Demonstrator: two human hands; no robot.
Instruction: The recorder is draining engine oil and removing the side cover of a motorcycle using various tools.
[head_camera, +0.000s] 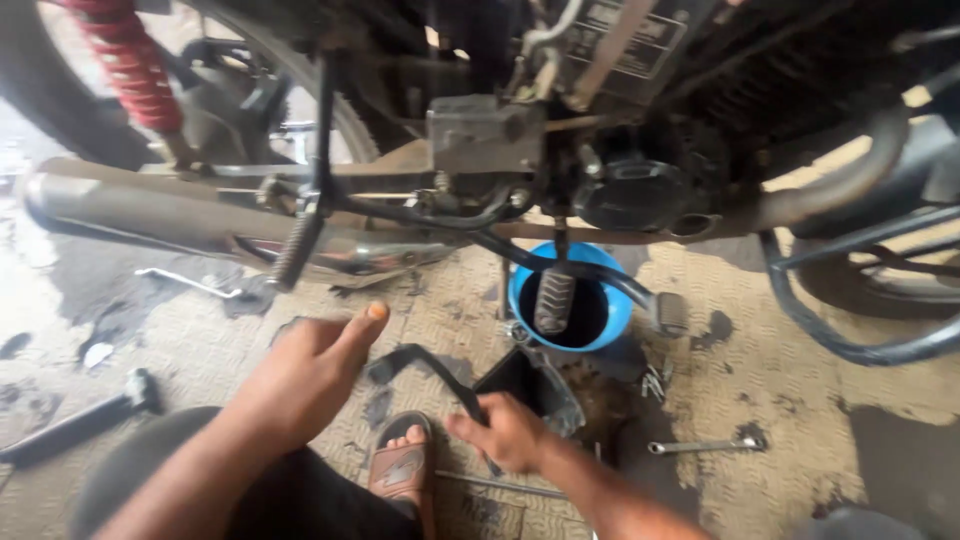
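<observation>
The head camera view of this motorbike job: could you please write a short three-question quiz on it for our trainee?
1. True or false: the right hand grips a bent black lever.
2. Which container sits under the engine? A) a red bucket B) a blue bowl of dark liquid C) a glass jar
3. Fill in: the left hand hovers with nothing in it, thumb raised, just below the chrome ______.

Key
1. True.
2. B; it stands on the floor beside a footpeg, with a spanner lying to its right.
3. Exhaust pipe.
</observation>
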